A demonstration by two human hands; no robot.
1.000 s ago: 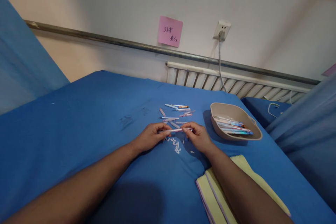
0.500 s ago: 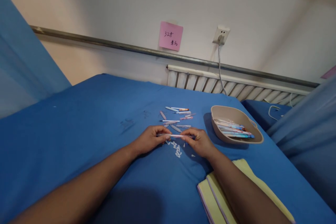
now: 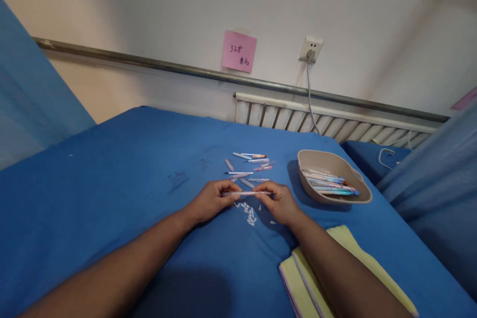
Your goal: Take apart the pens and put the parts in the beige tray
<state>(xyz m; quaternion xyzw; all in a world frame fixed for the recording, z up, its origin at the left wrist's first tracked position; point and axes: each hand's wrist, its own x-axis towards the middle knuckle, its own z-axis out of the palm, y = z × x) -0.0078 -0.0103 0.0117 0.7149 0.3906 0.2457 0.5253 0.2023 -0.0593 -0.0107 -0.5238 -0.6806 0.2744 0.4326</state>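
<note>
Between my two hands a slim pinkish pen (image 3: 246,193) lies level above the blue cloth. My left hand (image 3: 216,200) pinches its left end between thumb and fingers. At the other end, my right hand (image 3: 278,201) is closed on it the same way. Just beyond my fingers are scattered pen parts (image 3: 246,175): barrels, refills and caps in pink, grey and light blue. Small white pieces (image 3: 250,216) form a loose heap on the cloth below the pen. Whether the held pen is in one piece is too small to tell.
A beige basket (image 3: 303,158) with several pens (image 3: 331,186) in it stands to the right. Under my right forearm lies a folded yellow towel (image 3: 350,241). Behind the blue-covered table (image 3: 112,184) are a radiator (image 3: 276,114), a metal rail (image 3: 167,65) and a plugged-in cable (image 3: 309,94).
My hands have drawn slightly closer along the pen, and less of its white middle shows between them. The whole view has shifted slightly; the other things lie as before.
</note>
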